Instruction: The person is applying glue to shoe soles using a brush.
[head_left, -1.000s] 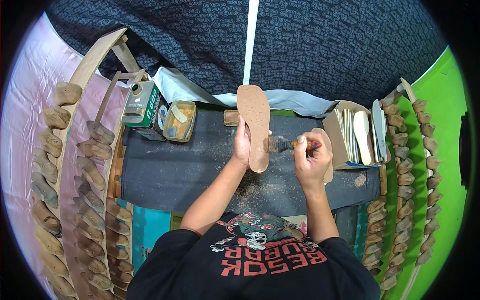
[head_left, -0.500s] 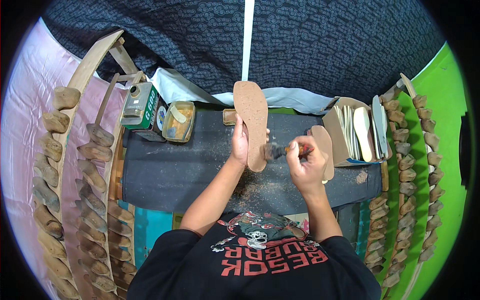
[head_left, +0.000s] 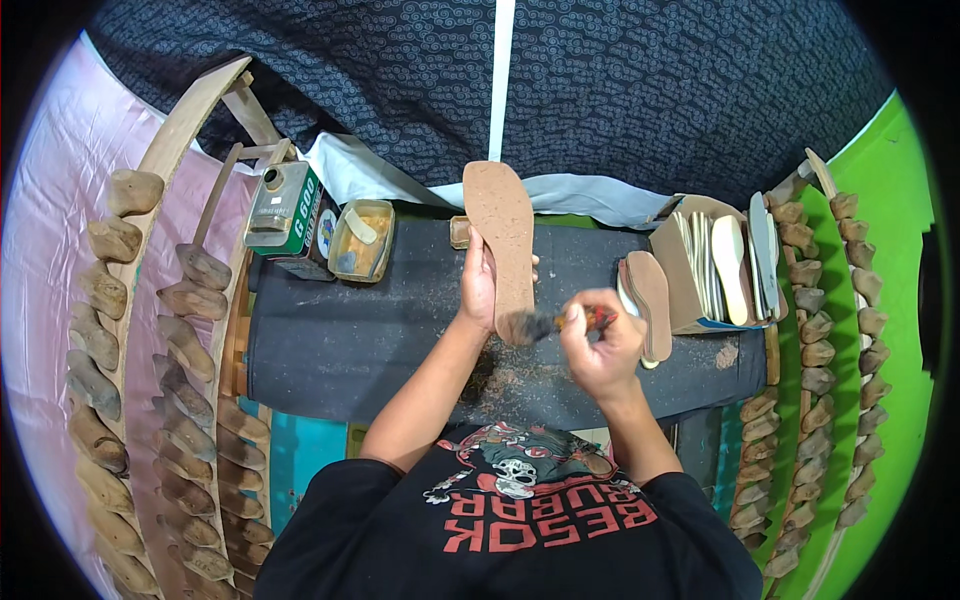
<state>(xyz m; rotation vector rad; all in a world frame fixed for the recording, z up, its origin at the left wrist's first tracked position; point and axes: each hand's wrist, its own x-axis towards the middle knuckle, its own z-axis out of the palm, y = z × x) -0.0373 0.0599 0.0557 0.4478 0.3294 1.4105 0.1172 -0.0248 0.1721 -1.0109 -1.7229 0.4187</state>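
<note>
A brown, speckled shoe sole stands lengthwise above the table, its toe end away from me. My left hand is wrapped round it from the left, with fingertips showing at its right edge. My right hand is closed on the red and orange handle of a short brush. The brush's dark, slightly blurred head touches the heel end of the sole. More brown soles lie stacked beyond my right hand, with a pale edge showing beneath them.
Crumbs lie scattered over the dark tabletop. Back left are a green metal can and a plastic tub with tools. A cardboard box of pale soles stands at right. Racks of wooden shoe lasts flank both sides.
My right hand has moved the brush a little left and down, from the sole's right edge onto its heel end. My left hand keeps its hold on the sole.
</note>
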